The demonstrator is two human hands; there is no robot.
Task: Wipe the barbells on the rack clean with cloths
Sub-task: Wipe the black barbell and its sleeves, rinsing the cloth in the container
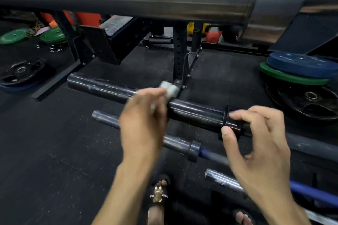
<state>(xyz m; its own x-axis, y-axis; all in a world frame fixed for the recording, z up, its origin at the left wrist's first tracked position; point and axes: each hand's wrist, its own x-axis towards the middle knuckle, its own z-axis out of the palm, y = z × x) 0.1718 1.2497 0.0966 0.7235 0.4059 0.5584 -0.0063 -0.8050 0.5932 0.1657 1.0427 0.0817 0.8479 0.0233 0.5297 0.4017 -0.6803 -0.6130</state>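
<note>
From the head view, a dark steel barbell sleeve (195, 113) runs level between the two hands. The left hand (144, 122), blurred, curls over it gripping a small pale grey cloth (169, 88) pressed on the sleeve's top. The right hand (259, 144) pinches the black collar (233, 123) at the sleeve's inner end with thumb and fingers. More barbells lie just below.

A gym: barbells (193, 113), weight plates (300, 65), rubber floor (54, 151).

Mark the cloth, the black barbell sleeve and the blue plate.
cloth (169, 88), head view, bunched white part above the left hand.
black barbell sleeve (195, 113), head view, mid-length.
blue plate (300, 63), head view, top face.
</note>
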